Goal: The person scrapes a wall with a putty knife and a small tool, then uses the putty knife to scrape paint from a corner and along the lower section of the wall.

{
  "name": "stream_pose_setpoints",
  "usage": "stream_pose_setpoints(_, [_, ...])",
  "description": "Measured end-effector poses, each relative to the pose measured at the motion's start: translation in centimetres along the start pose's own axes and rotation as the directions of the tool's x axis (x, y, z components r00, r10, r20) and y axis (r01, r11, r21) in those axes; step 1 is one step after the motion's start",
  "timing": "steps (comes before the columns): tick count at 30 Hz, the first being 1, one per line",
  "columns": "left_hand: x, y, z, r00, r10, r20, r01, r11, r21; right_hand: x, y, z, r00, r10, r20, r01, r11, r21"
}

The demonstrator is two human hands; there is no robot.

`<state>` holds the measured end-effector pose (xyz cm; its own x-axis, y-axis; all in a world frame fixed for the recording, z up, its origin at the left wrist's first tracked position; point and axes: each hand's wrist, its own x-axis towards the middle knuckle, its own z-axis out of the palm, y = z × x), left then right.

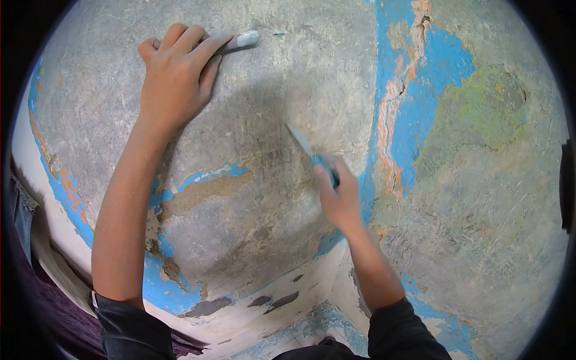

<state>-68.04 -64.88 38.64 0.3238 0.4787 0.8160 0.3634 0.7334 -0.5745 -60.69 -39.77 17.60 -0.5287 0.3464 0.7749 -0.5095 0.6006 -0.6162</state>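
Floor (287,346) shows at btm ctr of view, its far corner tucked btwn two pale walls (294,284). Light tiles w/ thin joint lines; blue-white flecks (324,315) approx. densest nr that corner, loose or printed unclear. Near edge hidden by dark clothing (318,353).

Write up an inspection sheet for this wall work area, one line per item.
Surface: grey wall with patches of blue paint; a cracked, pinkish strip runs down through the blue.
Job's things: bladed tool with a teal handle; whitish piece at the left fingertips, too unclear to identify.
Clutter: purple cloth and blue denim at the left edge.
Grippers: bare hands; right hand grips the tool, left hand is against the wall.
Cables: nothing seen.
Surroundings: pale tiled floor below.
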Motion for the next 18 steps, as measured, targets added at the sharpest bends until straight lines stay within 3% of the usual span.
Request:
stream_pose_setpoints(8, [-8.5, 10.9, -2.7, 0.934, -0.322, 0.154, 0.347, 0.921, -0.18, -12.5, 8.8, 0.3, 0.931, 0.365, 0.019, -0.358, 0.901, 0.247])
stream_pose_setpoints(10, [-12.1, 15.3, -4.3, 0.88, -0.409, 0.241, 0.456, 0.871, -0.186, -14.3, 9.5, 0.4, 0.951, 0.31, -0.02, -0.301, 0.935, 0.186])
stream_pose_setpoints(12, [-15.8, 19.6, -4.8, 0.858, -0.481, 0.181, 0.513, 0.816, -0.267, -14.9, 10.0, 0.6, 0.965, 0.259, -0.04, -0.252, 0.96, 0.126])
stream_pose_setpoints(18, [-23.6, 28.3, -6.9, 0.687, -0.679, 0.259, 0.723, 0.675, -0.148, -15.5, 11.5, -0.3, 0.971, 0.238, 0.036, -0.24, 0.969, 0.055])
